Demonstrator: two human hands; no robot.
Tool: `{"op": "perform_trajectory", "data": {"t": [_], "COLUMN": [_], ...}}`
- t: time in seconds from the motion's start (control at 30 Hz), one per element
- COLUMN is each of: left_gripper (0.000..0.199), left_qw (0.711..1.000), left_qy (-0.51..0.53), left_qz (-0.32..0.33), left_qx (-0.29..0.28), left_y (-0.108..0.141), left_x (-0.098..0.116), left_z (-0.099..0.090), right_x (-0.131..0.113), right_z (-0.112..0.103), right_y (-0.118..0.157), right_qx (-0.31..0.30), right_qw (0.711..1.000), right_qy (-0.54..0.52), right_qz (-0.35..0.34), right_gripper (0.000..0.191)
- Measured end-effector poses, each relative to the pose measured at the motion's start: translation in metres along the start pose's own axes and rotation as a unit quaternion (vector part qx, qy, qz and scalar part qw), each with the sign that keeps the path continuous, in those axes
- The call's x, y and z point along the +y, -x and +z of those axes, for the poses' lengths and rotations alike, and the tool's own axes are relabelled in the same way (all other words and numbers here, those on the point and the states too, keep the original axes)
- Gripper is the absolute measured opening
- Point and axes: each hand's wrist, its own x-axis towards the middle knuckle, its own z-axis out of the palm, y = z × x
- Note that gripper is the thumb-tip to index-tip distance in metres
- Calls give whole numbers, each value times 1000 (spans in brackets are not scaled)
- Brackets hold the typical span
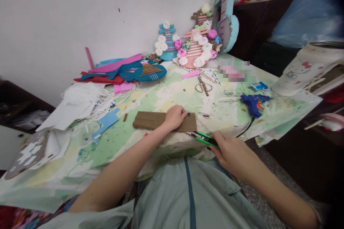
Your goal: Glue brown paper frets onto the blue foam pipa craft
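A flat brown strip with a wood-like surface (150,120) lies near the table's front edge. Bent over its right half, my left hand (176,116) presses it down, with the thumb by the right end. In my right hand (227,148), just past that end, is a green and black utility knife (202,138). Its blade is out and points left, touching or very close to the strip's lower right edge; I cannot tell which. A small brown offcut (125,117) sits left of the strip.
Beyond my hands lie gold-handled scissors (203,86) and a blue glue gun (254,103), its cord running off the front edge. A white cup (298,68) stands at right. Flower-trimmed craft figures (197,48) lean on the wall; coloured sheets (115,64) and white paper (72,111) pile up left.
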Motion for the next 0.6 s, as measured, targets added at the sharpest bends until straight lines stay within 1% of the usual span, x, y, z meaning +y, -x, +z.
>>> {"op": "perform_trajectory", "data": {"t": [0.13, 0.27, 0.47, 0.6], "left_gripper": [17, 18, 18, 18], "left_qw": [1000, 1000, 1000, 1000], "left_qy": [3, 6, 9, 10], "left_qz": [0, -8, -12, -10], "left_qx": [-6, -3, 1, 0], "left_y": [0, -1, 0, -1], "left_x": [0, 1, 1, 0], "left_z": [-2, -1, 1, 1], "right_x": [-5, 2, 6, 9], "right_z": [-2, -3, -7, -9], "right_y": [-4, 3, 0, -2], "right_qx": [-7, -10, -8, -10], "right_qw": [1000, 999, 1000, 999], "right_qy": [-13, -29, -17, -42], "right_qz": [-3, -20, 16, 15], "right_gripper": [5, 7, 6, 4]}}
